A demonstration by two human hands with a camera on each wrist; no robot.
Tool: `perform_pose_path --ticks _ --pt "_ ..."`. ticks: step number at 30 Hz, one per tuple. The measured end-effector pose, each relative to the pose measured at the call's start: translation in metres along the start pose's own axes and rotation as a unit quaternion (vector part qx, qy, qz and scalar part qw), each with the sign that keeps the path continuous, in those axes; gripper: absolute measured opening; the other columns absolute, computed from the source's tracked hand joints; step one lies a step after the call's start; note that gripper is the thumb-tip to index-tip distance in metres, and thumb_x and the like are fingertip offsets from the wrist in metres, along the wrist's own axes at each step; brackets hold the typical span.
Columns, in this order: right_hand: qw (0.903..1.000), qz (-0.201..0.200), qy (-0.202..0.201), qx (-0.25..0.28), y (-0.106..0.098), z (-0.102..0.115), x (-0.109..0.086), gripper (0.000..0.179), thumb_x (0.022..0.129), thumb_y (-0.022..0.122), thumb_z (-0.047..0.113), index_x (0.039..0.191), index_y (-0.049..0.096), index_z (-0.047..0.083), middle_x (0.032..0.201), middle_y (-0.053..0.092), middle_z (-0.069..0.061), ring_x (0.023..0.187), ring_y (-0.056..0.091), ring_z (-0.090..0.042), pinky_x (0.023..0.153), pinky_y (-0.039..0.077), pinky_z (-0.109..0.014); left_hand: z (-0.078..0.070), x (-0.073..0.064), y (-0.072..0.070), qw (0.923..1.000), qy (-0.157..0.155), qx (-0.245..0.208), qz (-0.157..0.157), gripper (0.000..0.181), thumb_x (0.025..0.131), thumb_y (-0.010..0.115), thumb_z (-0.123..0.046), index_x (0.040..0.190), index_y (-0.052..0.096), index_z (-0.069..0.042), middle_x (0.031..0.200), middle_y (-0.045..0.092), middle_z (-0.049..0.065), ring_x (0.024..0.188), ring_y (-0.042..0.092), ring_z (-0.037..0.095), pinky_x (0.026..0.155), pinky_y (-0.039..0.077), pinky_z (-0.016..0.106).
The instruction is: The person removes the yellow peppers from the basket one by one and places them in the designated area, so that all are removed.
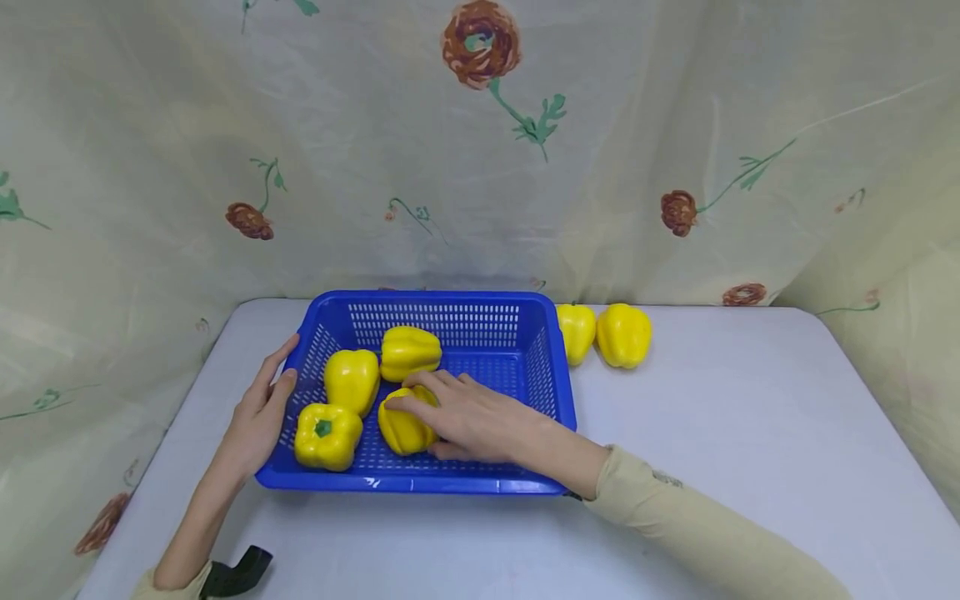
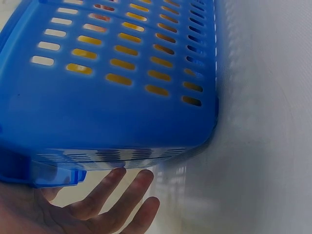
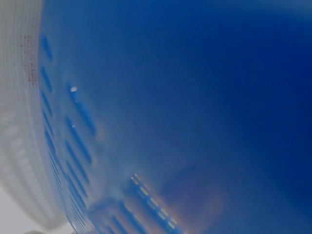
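Note:
A blue plastic basket (image 1: 480,483) with slotted walls stands on the table, holding several yellow bell peppers. Inside it, my right hand (image 1: 476,421) grips one yellow bell pepper (image 1: 405,427), fingers over its top and thumb at its near right side. Three other peppers lie close by: an upright one (image 1: 327,437) with a green stem, one (image 1: 352,382) behind it, and one (image 1: 410,353) farther back. My left hand (image 1: 258,417) touches the basket's left side; its fingers (image 2: 139,183) extend along the outer wall in the left wrist view. The right wrist view shows mostly blurred basket wall (image 3: 146,97).
Two more yellow bell peppers, one (image 1: 577,335) partly behind the basket's rim and one (image 1: 625,336) beside it, lie on the white table (image 1: 720,400) to the right. A flowered curtain (image 1: 360,125) hangs behind the table and along its sides.

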State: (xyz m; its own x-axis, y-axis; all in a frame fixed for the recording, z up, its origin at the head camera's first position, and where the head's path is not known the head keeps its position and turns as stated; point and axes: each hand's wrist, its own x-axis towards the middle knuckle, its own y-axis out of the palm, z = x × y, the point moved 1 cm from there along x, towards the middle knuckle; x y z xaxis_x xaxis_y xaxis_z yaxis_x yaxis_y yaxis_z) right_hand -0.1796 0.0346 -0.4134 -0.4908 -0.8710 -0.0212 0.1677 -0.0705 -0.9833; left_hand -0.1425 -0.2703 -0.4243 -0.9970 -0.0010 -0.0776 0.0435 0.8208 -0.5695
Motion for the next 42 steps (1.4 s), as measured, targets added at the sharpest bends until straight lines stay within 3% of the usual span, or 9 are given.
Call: perform_pose_path --ticks 6,18,28,37,42 --pt "0.9996 0.019 0.001 -0.019 -0.001 0.002 -0.001 0.077 0.1 0.079 0.037 0.165 0.038 0.037 0.169 0.039 -0.008 0.153 0.042 -0.03 0.114 0.056 -0.055 -0.001 0.002 -0.001 1.0 0.002 0.0 0.001 0.058 0.119 0.026 -0.043 0.175 0.013 -0.035 0.178 0.026 0.024 0.151 0.044 0.057 0.118 0.03 0.086" --pt "0.9991 0.016 0.012 -0.038 -0.014 0.002 -0.014 0.065 0.098 0.081 0.028 0.156 0.053 0.036 0.16 0.053 -0.007 0.144 0.05 -0.029 0.109 0.053 -0.047 -0.001 0.001 -0.001 1.0 0.001 0.001 0.001 0.058 0.119 0.026 -0.044 0.175 0.013 -0.035 0.178 0.025 0.024 0.152 0.042 0.057 0.118 0.029 0.086" --pt "0.9981 0.009 0.054 -0.026 -0.045 -0.008 -0.044 0.066 0.093 0.085 0.024 0.152 0.059 0.036 0.158 0.056 -0.008 0.145 0.049 -0.034 0.114 0.048 -0.058 -0.001 0.001 0.001 1.0 0.002 0.0 0.001 0.058 0.119 0.026 -0.044 0.175 0.014 -0.034 0.178 0.026 0.024 0.152 0.041 0.058 0.118 0.029 0.086" --pt "0.992 -0.035 0.118 -0.025 -0.08 -0.033 -0.081 0.069 0.087 0.09 0.026 0.149 0.062 0.035 0.155 0.06 -0.008 0.144 0.052 -0.035 0.115 0.047 -0.063 0.001 0.001 0.002 1.0 0.004 0.005 0.002 0.058 0.119 0.026 -0.043 0.175 0.014 -0.032 0.178 0.024 0.024 0.154 0.037 0.06 0.118 0.028 0.087" --pt "0.9833 -0.072 0.166 -0.022 -0.099 -0.051 -0.108 0.072 0.084 0.093 0.022 0.149 0.064 0.031 0.154 0.061 -0.011 0.143 0.054 -0.039 0.118 0.044 -0.068 0.002 0.0 0.002 1.0 0.001 0.003 0.003 0.059 0.119 0.026 -0.043 0.175 0.013 -0.032 0.179 0.023 0.024 0.155 0.036 0.06 0.118 0.028 0.087"
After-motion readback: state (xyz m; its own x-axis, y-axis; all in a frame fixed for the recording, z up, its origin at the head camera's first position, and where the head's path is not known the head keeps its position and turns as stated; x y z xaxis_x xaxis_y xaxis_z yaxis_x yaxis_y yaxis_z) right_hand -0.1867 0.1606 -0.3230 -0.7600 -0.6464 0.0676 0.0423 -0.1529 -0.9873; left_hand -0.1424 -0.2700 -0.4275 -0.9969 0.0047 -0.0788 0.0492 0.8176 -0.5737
